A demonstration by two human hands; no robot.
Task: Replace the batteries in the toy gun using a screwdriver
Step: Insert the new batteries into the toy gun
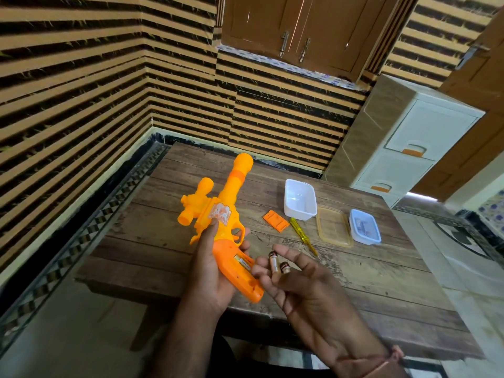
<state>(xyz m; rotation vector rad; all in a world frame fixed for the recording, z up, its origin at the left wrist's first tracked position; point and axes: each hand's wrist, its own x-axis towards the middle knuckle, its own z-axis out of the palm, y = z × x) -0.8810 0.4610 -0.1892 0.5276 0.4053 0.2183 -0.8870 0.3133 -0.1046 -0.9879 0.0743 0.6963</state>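
Observation:
My left hand (210,271) grips the orange and yellow toy gun (218,214) by its handle, barrel pointing away over the wooden table (152,236). The battery compartment in the handle is uncovered, and one battery (242,263) lies inside it. My right hand (297,285) is beside the handle with two batteries (278,266) held between its fingers. The orange compartment cover (276,220) lies on the table. A yellow-handled screwdriver (301,233) lies just right of the cover.
A white plastic box (300,199) stands behind the screwdriver. To its right lie a clear yellowish lid (333,225) and a lidded box (365,226) with small items inside. A white drawer unit (403,143) stands beyond the table's far right corner.

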